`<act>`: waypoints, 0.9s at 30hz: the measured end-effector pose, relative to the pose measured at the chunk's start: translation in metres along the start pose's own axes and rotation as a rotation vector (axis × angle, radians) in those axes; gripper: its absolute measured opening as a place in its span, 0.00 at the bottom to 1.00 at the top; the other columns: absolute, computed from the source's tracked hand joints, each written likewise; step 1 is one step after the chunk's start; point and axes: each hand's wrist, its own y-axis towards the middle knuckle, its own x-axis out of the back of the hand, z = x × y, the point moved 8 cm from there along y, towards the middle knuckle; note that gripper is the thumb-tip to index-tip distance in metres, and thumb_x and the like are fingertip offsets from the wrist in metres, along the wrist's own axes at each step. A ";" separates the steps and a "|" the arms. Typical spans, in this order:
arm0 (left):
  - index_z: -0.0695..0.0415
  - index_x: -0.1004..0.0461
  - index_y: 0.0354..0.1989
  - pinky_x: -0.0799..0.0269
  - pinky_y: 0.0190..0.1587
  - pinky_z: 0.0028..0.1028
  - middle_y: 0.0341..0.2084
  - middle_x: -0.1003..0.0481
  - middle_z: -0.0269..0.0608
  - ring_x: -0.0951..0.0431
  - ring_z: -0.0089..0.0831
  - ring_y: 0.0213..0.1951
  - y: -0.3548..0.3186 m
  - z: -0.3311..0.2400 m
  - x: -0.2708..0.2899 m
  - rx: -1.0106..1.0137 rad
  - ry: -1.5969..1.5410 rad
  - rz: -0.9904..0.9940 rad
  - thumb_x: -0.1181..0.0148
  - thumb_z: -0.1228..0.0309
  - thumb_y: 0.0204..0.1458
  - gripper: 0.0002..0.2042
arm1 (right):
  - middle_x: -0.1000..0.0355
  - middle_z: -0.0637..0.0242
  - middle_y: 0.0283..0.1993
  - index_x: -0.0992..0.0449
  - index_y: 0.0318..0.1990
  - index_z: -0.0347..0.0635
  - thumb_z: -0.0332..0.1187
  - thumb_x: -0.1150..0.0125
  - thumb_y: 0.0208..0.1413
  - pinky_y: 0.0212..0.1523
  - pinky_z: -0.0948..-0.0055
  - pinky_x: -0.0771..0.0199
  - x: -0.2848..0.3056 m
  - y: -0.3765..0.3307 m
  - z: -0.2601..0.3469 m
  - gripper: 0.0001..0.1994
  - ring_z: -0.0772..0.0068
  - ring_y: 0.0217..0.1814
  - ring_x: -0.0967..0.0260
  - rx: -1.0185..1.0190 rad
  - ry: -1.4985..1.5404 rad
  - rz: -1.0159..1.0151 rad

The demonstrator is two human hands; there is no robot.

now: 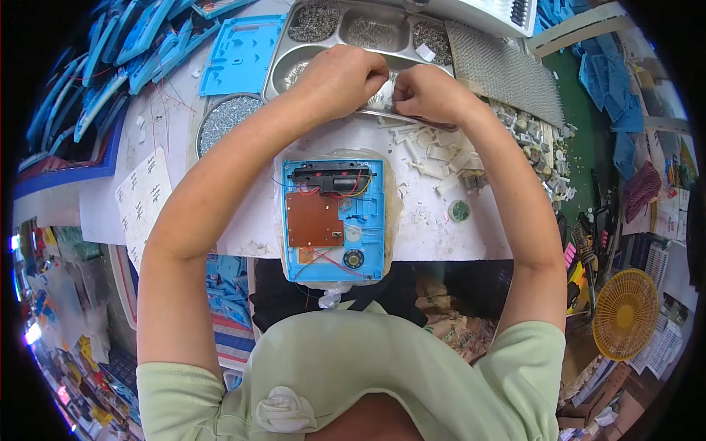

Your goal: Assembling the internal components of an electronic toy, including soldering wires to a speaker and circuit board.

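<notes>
Both my hands reach over the front compartment of a divided metal tray (281, 45) that holds small shiny parts. My left hand (344, 79) is closed, its fingers curled downward. Facing it, a little apart, my right hand (430, 94) is closed in a pinch at the tray's front edge. Whatever the fingertips hold is hidden. Nearer to me lies an open blue plastic housing (374, 220) on a pad wrapped in clear plastic. Inside it are a brown circuit board (312, 220), a black mechanism (331, 178), a round speaker (354, 259) and thin wires.
Blue housings (110, 59) are piled at the far left, beside a flat blue panel (243, 55). A round dish of silver screws (232, 121) stands left of the tray. White plastic pieces (441, 158), a small round tub (459, 212) and a bristly grey sheet (504, 66) lie at right.
</notes>
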 end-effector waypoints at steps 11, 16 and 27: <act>0.59 0.19 0.40 0.25 0.39 0.37 0.32 0.19 0.50 0.18 0.44 0.33 0.003 0.006 -0.001 0.025 -0.095 -0.075 0.39 0.66 0.55 0.11 | 0.21 0.59 0.30 0.19 0.35 0.37 0.34 0.32 0.47 0.37 0.66 0.25 0.028 -0.012 -0.015 0.11 0.64 0.32 0.24 -0.044 0.164 -0.259; 0.60 0.19 0.40 0.25 0.36 0.35 0.29 0.19 0.47 0.20 0.37 0.29 0.003 0.011 0.007 0.066 -0.128 -0.077 0.38 0.65 0.55 0.11 | 0.20 0.54 0.37 0.17 0.37 0.40 0.37 0.33 0.45 0.44 0.60 0.23 0.008 0.005 0.014 0.13 0.54 0.40 0.22 -0.039 -0.136 -0.038; 0.62 0.22 0.48 0.30 0.32 0.23 0.32 0.19 0.34 0.28 0.17 0.25 -0.016 -0.008 0.005 0.151 -0.551 -0.090 0.34 0.65 0.53 0.17 | 0.27 0.68 0.29 0.24 0.39 0.36 0.29 0.33 0.57 0.22 0.82 0.39 0.027 -0.041 0.004 0.08 0.83 0.24 0.34 -0.131 1.368 -0.339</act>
